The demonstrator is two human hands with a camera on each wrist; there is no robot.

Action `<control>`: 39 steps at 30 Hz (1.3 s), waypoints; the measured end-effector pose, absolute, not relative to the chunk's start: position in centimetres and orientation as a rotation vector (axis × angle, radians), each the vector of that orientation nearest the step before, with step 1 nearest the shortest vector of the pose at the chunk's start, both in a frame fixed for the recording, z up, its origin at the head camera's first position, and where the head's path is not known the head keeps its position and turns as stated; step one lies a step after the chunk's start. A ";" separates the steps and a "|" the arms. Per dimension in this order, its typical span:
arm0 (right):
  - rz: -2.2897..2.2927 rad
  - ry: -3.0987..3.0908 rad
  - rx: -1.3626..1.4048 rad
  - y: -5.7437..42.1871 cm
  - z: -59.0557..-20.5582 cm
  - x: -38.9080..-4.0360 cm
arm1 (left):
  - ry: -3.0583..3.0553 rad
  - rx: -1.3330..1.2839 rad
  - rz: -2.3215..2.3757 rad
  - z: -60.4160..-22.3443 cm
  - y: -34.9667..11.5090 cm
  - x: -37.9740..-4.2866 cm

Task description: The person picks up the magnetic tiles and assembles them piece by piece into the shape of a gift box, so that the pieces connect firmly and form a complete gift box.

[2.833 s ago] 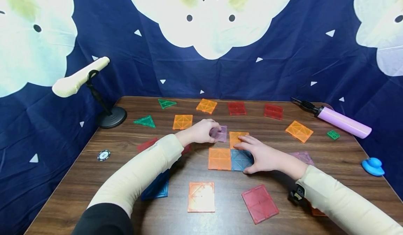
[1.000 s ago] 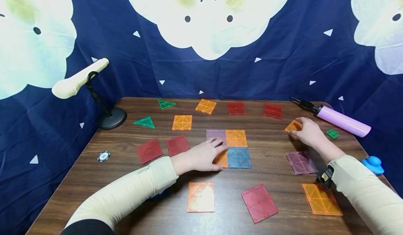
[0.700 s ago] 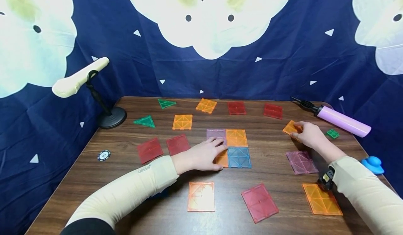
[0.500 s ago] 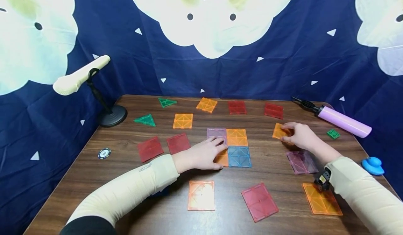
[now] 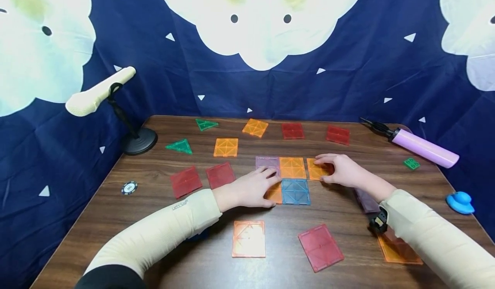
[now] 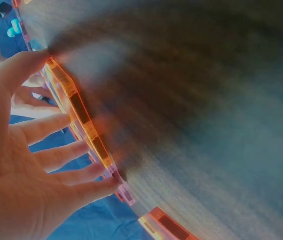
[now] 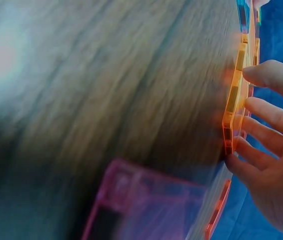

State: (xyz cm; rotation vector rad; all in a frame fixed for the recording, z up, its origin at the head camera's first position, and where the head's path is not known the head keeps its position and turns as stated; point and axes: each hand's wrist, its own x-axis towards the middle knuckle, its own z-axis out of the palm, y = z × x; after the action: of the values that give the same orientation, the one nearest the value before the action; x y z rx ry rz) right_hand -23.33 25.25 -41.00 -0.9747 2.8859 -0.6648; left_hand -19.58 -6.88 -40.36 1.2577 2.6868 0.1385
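Okay, right hand [image 5: 346, 170] is pinching an orange tile [image 5: 314, 173], thumb on near edge, fingers on far edge. It's sitting just beside the foursome's far orange tile [image 5: 292, 167], at its 3 o'clock; half a second ago it was further out that way, so it's been travelling toward 9.

Left hand [image 5: 249, 190] is resting, fingers spread, over the purple tile [image 5: 264, 161] and near orange tile [image 5: 275, 193], same as a second ago. Purple is touching far orange at 9 o'clock, blue tile [image 5: 295, 191] at 6. Earlier, left was holding purple apart from them.

Text: left sleeve [image 5: 166, 220] is showing lettering starting "Lets", rest too small. Poker chip [image 5: 129, 188], out at 9 o'clock, is carrying an unreadable centre mark.
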 end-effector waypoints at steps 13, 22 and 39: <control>-0.636 2.839 -0.986 24.8 -41.1 -23.7 | 2.666 1.258 0.158 -40.4 -6.7 -19.7; -0.724 2.863 -1.007 27.1 -40.5 -22.2 | 2.690 1.278 0.108 -40.4 -6.8 -19.7; -0.718 2.920 -0.885 35.1 -40.9 -17.3 | 2.685 1.240 0.122 -40.6 -6.7 -19.8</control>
State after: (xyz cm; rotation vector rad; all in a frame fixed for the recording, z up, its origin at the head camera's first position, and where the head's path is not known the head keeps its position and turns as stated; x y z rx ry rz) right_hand -17.33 35.15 -40.87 -0.8852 2.9201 -0.7184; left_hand -19.75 -6.66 -40.56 1.2401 2.6845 0.1220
